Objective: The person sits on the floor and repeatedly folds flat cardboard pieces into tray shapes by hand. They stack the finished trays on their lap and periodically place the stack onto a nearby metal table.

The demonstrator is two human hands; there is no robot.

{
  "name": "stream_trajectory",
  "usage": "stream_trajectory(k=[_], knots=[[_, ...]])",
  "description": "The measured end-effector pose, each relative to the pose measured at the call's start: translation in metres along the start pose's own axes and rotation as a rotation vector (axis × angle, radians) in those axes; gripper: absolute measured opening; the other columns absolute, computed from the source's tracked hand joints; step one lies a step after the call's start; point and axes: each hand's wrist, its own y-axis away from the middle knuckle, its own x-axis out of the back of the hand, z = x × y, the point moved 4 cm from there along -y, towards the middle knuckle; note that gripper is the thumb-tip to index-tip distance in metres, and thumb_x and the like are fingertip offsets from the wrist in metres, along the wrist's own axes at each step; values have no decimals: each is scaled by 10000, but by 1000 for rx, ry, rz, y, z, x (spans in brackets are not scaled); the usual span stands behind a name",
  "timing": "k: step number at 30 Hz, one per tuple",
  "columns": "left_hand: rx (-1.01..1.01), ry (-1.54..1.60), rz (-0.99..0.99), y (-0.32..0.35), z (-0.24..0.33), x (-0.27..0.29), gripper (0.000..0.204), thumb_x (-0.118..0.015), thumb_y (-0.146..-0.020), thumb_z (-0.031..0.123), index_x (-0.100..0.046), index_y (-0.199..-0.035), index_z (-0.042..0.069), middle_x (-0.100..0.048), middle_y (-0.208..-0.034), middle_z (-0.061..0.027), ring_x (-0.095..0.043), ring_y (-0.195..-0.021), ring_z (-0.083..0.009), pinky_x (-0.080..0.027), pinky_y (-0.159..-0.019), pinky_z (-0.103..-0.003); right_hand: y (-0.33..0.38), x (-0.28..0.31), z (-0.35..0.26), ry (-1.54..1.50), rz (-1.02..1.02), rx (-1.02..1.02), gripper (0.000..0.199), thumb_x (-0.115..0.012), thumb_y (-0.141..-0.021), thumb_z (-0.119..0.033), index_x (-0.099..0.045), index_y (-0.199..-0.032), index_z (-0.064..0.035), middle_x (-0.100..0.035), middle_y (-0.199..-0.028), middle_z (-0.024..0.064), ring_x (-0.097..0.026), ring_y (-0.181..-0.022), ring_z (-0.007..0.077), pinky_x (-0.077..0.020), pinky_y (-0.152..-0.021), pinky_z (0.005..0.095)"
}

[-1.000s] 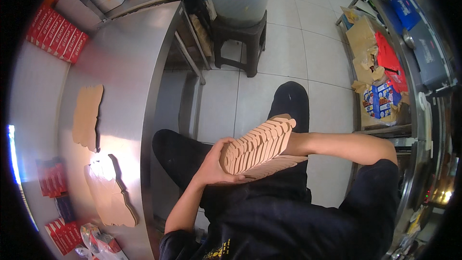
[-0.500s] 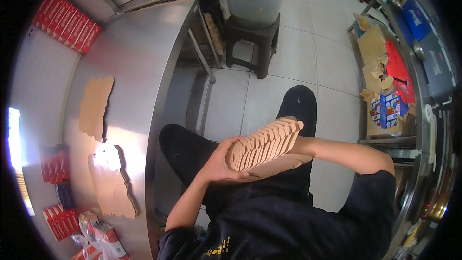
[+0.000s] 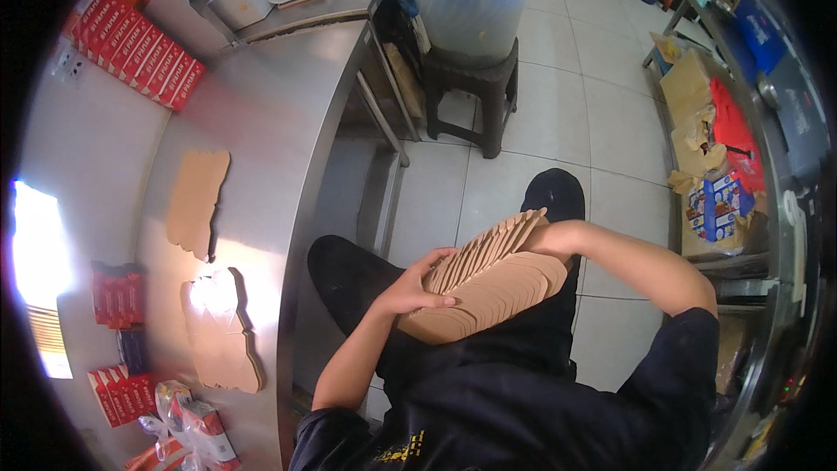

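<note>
Over my lap is a fanned stack of brown cardboard pieces [image 3: 488, 295] with rounded ends, its layers spread apart along the edges. My left hand [image 3: 411, 290] grips the stack's left end, thumb on the near face and fingers over the upper edge. At the upper right end, my right hand [image 3: 551, 240] holds the stack from behind; its fingers are hidden by the cardboard. To my left on the steel table [image 3: 270, 122] lie two flat brown cardboard stacks, a farther one [image 3: 197, 202] and a nearer one [image 3: 216, 331].
Red boxes [image 3: 139, 48] line the table's far left, with more red packs [image 3: 118, 296] nearer. A translucent tub [image 3: 466, 9] stands on a dark stool [image 3: 475, 100] ahead. On the right, a shelf [image 3: 724, 257] bears opened cartons and a red bag [image 3: 734, 126].
The cardboard stack has tilted, so more of its near broad faces show and its layers fan wider. My right hand has risen slightly at its end. The view has shifted a little left.
</note>
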Motion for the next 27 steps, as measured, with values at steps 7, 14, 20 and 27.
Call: stream_trajectory(k=[7, 14, 20, 27], knots=[[-223, 144, 385, 17, 42, 40, 1082, -943, -685, 279, -364, -1548, -22, -498, -1488, -146, -464, -1413, -242, -330, -1204, -371, 31, 115, -1, -702, 1125, -150, 164, -603, -1035, -138, -628, -1159, -33, -692, -1045, 81, -677, -953, 167, -547, -888, 336], [-783, -183, 915, 39, 206, 104, 1067, -976, -689, 235, -329, -1503, -3, -524, -1391, -156, -526, -1329, -248, -426, -1138, -390, 21, 4, 108, -743, 1292, -498, 104, -617, -1042, -151, -608, -1105, -70, -659, -940, 31, -664, -792, 128, -528, -662, 284], [-903, -321, 1310, 23, 234, 225, 1133, -1000, -693, 269, -247, -1481, -43, -480, -1366, -198, -534, -1306, -283, -475, -1094, -383, -54, -45, 59, -486, 871, -385, 354, -728, -931, -99, -611, -1264, -85, -689, -1078, 79, -680, -827, 173, -551, -711, 316], [-609, -591, 1427, 19, 250, 269, 1243, -1004, -664, 432, -241, -1515, -56, -476, -1451, -273, -507, -1380, -331, -443, -1148, -395, -49, -57, 91, -542, 798, -500, 394, -754, -928, -148, -609, -1290, -96, -707, -1105, 107, -679, -852, 208, -561, -747, 346]])
